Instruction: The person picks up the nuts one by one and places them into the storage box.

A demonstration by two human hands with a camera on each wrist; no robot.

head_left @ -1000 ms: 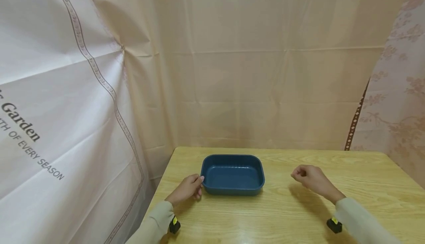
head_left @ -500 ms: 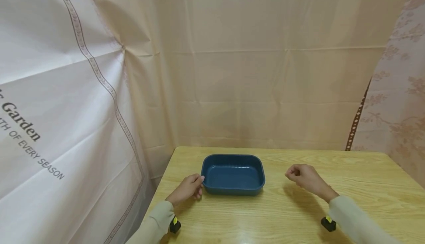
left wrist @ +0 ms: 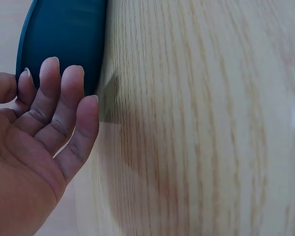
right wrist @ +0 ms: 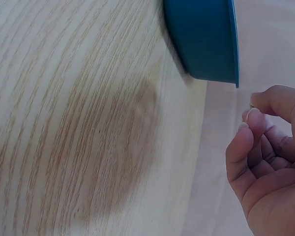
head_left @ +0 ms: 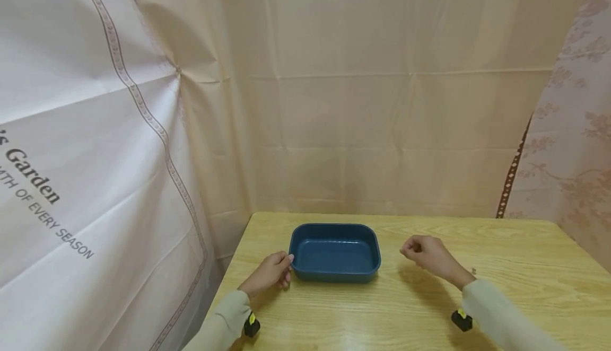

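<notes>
A deep blue rectangular dish [head_left: 335, 258] with rounded corners stands on the wooden table. My left hand [head_left: 269, 274] pinches its left rim between thumb and index finger. In the left wrist view, the other fingers [left wrist: 71, 86] spread loosely along the outer wall of the dish [left wrist: 69, 37]. To the right of the dish, above the table, is my right hand [head_left: 429, 255], apart from the rim. In the right wrist view its fingers [right wrist: 238, 147] are curled and the thumb meets the fingertips near the dish's corner [right wrist: 206, 54]; nothing shows between them.
The light wood table [head_left: 334, 316] ends at a beige cloth backdrop [head_left: 334, 128]. A white printed cloth [head_left: 95, 155] hangs at the left, a floral one [head_left: 573, 144] at the right. A small dark mark [head_left: 473, 271] shows on the table beside the right wrist.
My right hand has moved left toward the dish, its fingers still curled, uncovering the small dark mark. The left hand and the dish have stayed in place.
</notes>
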